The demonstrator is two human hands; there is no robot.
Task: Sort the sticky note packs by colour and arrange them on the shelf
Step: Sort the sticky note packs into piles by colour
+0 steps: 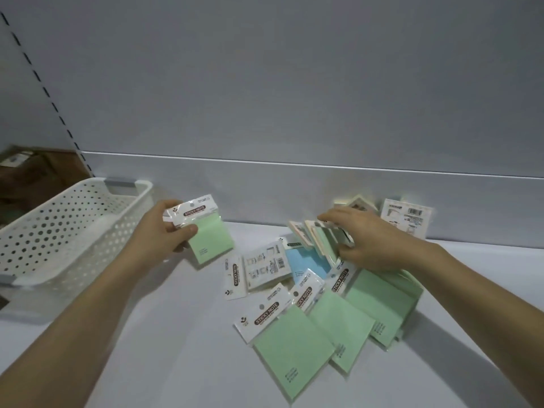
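– where do we have the basket (73,231)?
– at the left of the shelf (176,334), close to the back wall (265,83). just right of it, our left hand (159,231) grips the held pack (206,231) above the shelf.
– and the rest?
– further right. we see a spread of packs (294,343) lying overlapped toward the front, a tilted row (318,240) behind them in the grip of our right hand (368,240), and the leaning pack (406,219) propped on the wall, farthest back.

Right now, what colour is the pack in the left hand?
Light green pack, head view.
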